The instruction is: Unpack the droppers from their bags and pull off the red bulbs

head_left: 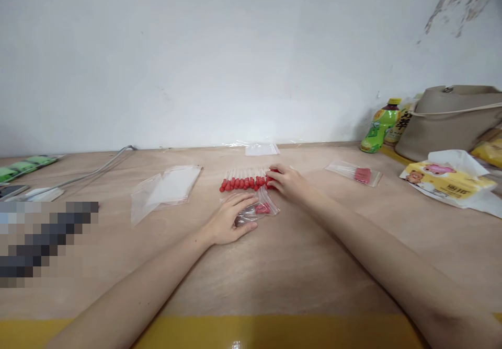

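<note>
On the table, a row of thin, pale sticks with red heads [239, 183] lies side by side, heads toward me. My right hand [288, 183] is at the row's right end, fingers bent around red-headed sticks there; the fingertips partly hide them. Just in front of the row lies a clear zip bag [251, 214] with a few red-headed pieces [263, 208] inside. My left hand [232, 218] rests over the bag's left part, fingers stretched and thumb apart.
Stacked clear bags [172, 186] lie left, and a white packet [262, 149] by the wall. To the right are a filled bag of red-headed sticks [362, 175], a yellow tissue pack [447, 179], a green bottle [379, 128] and a beige bag [451, 121]. A grey cable [102, 169] runs left.
</note>
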{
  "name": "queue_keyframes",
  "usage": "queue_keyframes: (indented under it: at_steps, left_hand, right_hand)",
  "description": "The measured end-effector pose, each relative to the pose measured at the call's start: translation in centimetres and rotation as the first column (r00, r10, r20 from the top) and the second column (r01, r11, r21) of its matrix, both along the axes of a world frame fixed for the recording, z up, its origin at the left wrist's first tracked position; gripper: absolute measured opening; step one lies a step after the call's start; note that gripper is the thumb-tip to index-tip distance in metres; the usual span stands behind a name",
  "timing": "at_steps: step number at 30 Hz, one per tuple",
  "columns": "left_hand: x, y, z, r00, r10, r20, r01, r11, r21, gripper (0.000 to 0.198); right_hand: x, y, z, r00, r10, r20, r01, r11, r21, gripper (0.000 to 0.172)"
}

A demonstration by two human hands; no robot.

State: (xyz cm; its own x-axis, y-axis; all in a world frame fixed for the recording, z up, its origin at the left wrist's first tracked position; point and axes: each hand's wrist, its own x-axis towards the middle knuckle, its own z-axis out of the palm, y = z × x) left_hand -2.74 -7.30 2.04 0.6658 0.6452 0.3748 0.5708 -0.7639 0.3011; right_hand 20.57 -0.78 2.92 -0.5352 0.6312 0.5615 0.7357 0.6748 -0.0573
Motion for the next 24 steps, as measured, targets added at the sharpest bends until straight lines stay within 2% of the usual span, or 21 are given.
queue_keyframes:
  at_steps: [5, 9, 12, 17, 21, 24]
  left_hand:
    - [0.0, 0.1, -0.1, 1.0, -0.015, 0.028, 0.015, 1.0, -0.02, 0.054]
    - [0.0, 0.2, -0.1, 1.0, -0.006, 0.02, 0.006, 0.999, -0.037, 0.054]
    - [-0.1, 0.1, -0.1, 1.0, -0.006, 0.01, 0.006, 0.999, -0.033, 0.054]
    - [0.0, 0.1, 0.0, 1.0, -0.003, 0.016, 0.003, 1.0, -0.024, 0.053]
    - [0.0, 0.1, 0.0, 1.0, -0.007, 0.01, 0.007, 1.0, -0.026, 0.053]
    - [0.0, 0.1, -0.1, 1.0, -0.006, 0.009, 0.006, 1.0, -0.031, 0.053]
  right_hand:
    - [0.6, 0.1, -0.1, 0.987, 0.036, -0.157, -0.035, 0.999, 0.007, 0.026]
    - [1.8, 0.3, 0.7, 0.942, -0.025, -0.333, 0.054, 0.995, 0.08, 0.032]
    - [2.7, 0.2, 1.2, 0.899, -0.062, -0.434, 0.128, 0.984, 0.125, 0.03]
    - [2.8, 0.0, 0.4, 0.91, -0.184, -0.372, 0.218, 0.975, 0.05, 0.027]
    - [2.0, -0.1, -0.7, 0.922, -0.223, -0.317, 0.246, 0.969, 0.035, 0.025]
    - [1.3, -0.4, -0.7, 0.933, -0.263, -0.245, 0.27, 0.963, -0.004, 0.025]
